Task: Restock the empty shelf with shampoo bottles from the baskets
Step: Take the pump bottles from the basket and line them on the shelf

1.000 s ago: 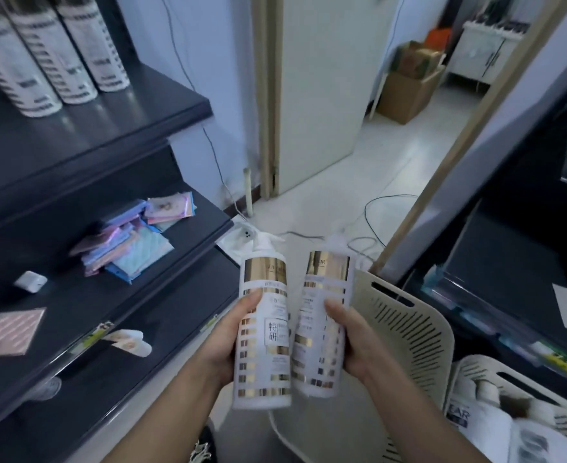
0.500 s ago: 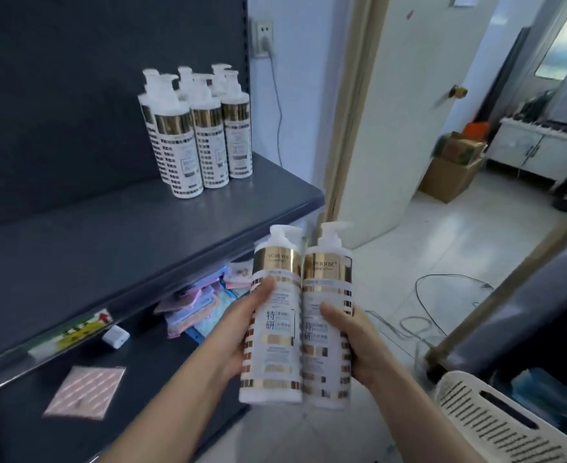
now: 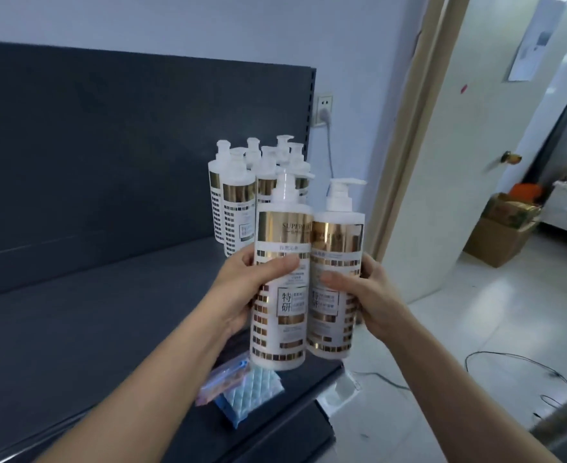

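Note:
Two white-and-gold shampoo pump bottles are held upright side by side, in front of the shelf's right end. My left hand [image 3: 242, 289] grips the left bottle [image 3: 280, 315] around its middle. My right hand [image 3: 365, 295] grips the right bottle [image 3: 337, 242] the same way. Behind them, several matching bottles [image 3: 238, 208] stand clustered at the far right of the dark shelf [image 3: 91, 315], against its back panel. The baskets are out of view.
A lower shelf holds coloured packets [image 3: 242, 389]. A wall socket with a plugged cord [image 3: 323, 110] is right of the shelf. An open white door [image 3: 475, 145] leads to a tiled floor with cables [image 3: 516, 362] and cardboard boxes [image 3: 499, 235].
Both hands have raised the two bottles from down by the basket to shelf height, close to the cluster on the shelf. My view has tilted up, and the basket has left the frame.

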Demonstrator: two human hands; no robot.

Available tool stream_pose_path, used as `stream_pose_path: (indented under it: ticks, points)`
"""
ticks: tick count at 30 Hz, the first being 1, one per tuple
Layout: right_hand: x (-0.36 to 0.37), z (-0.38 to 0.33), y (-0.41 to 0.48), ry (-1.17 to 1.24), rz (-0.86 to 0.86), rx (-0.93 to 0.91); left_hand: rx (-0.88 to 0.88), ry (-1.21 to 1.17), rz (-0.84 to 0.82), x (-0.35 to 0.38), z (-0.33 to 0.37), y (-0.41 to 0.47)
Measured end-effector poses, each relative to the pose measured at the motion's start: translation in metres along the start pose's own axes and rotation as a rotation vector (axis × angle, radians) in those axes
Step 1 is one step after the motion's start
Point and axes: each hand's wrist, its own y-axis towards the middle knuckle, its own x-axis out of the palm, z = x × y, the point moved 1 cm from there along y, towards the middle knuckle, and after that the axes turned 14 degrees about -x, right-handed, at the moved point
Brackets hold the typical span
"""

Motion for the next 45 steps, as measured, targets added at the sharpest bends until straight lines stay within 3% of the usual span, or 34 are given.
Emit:
stream_pose_path:
  ticks: [6,13,18,32,38,45]
  points:
    - [-0.021,0.007,0.074,-0.035,-0.096,-0.026,0.096,0.058,0.152,-0.004,0.028,0.052]
    - [-0.046,0.036,0.15,-0.045,-0.241,-0.04,0.103,0.041,0.338,0.003,0.031,0.107]
    - [-0.052,0.061,0.185,-0.027,-0.256,0.007,0.098,0.044,0.43,0.005,0.028,0.135]
    - [-0.057,0.09,0.227,-0.004,-0.393,0.051,0.138,0.123,0.478,0.007,0.021,0.169]
    - [-0.055,0.092,0.227,-0.173,-0.48,-0.092,0.201,0.335,0.532,0.004,0.015,0.17]
    - [-0.051,0.098,0.221,-0.369,-0.355,-0.173,0.286,0.615,0.681,0.005,0.008,0.167]
